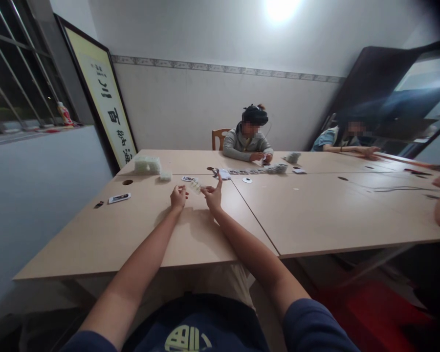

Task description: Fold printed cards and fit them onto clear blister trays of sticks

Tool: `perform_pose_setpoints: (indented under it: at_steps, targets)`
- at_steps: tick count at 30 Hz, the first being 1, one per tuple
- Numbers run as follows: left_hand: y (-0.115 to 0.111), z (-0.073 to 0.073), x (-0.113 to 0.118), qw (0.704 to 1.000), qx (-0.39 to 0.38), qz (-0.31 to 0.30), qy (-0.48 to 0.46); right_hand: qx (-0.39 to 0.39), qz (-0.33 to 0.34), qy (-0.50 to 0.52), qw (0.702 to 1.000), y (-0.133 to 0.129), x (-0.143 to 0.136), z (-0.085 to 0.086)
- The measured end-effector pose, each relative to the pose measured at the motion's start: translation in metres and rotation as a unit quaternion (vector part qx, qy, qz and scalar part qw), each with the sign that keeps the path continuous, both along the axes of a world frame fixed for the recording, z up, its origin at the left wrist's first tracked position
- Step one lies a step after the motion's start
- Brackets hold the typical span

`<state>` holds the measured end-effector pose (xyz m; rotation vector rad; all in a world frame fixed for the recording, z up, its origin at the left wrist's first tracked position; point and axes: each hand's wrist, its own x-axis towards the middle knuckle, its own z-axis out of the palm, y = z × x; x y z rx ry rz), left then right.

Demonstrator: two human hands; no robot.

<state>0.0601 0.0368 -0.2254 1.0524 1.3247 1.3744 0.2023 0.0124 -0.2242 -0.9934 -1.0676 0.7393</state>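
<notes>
Over the table's near-left part, my right hand (213,196) pinches one edge of a small clear plastic sheet with yellowish marks (195,186); its index finger points upward. Just left of the sheet is my left hand (179,196), its fingers curled closed. Whether anything small is between those fingers cannot be made out. Behind my hands lie a small dark-printed card (188,179) and a white paper piece (224,174) with a dark item beside it. Further left are a stack of pale translucent pieces (147,165) and a smaller stack (165,175).
On the table (220,239), a white-edged packet (119,198) and a small dark piece (99,205) lie left. A row of small packs (254,171) and a white disc (247,180) are beyond my right hand. A co-worker (247,137) sits opposite; others are at right, near cables (392,188).
</notes>
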Motion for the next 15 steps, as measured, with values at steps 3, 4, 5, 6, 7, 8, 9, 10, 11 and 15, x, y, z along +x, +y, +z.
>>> perform_pose_setpoints:
  at_steps: [3,4,5,6,7,8,9,10,11,15]
  targets:
    - [-0.0049,0.0032,0.0015,0.999,-0.013,-0.028,-0.041,0.008,-0.013,-0.021,1.0,-0.0019,0.0007,0.0025]
    - [-0.0062,0.004,0.0018,0.998,-0.017,-0.039,-0.054,0.009,-0.01,-0.027,1.0,-0.0027,0.0002,0.0028]
    - [-0.0072,0.0048,0.0018,0.996,-0.022,-0.049,-0.067,0.011,-0.005,-0.033,0.999,-0.0035,-0.0006,0.0028]
    - [-0.0079,0.0053,0.0017,0.995,-0.026,-0.058,-0.078,0.012,0.002,-0.039,0.999,-0.0042,-0.0016,0.0025]
    - [-0.0084,0.0058,0.0013,0.994,-0.03,-0.065,-0.088,0.015,0.007,-0.044,0.999,-0.0046,-0.0027,0.0019]
    - [-0.0086,0.006,0.0009,0.992,-0.033,-0.07,-0.097,0.018,0.011,-0.048,0.999,-0.0046,-0.0037,0.0011]
    - [-0.0086,0.0061,0.0004,0.991,-0.036,-0.074,-0.104,0.02,0.013,-0.051,0.998,-0.0043,-0.0045,0.0002]
    - [-0.0086,0.0061,0.0,0.99,-0.038,-0.075,-0.11,0.022,0.013,-0.053,0.998,-0.0037,-0.005,-0.0007]
    - [-0.0084,0.0061,-0.0005,0.99,-0.039,-0.076,-0.114,0.022,0.012,-0.053,0.998,-0.0029,-0.0053,-0.0014]
    - [-0.0081,0.0058,-0.0012,0.989,-0.034,-0.069,-0.123,0.023,0.011,-0.041,0.999,-0.0006,-0.0051,-0.0016]
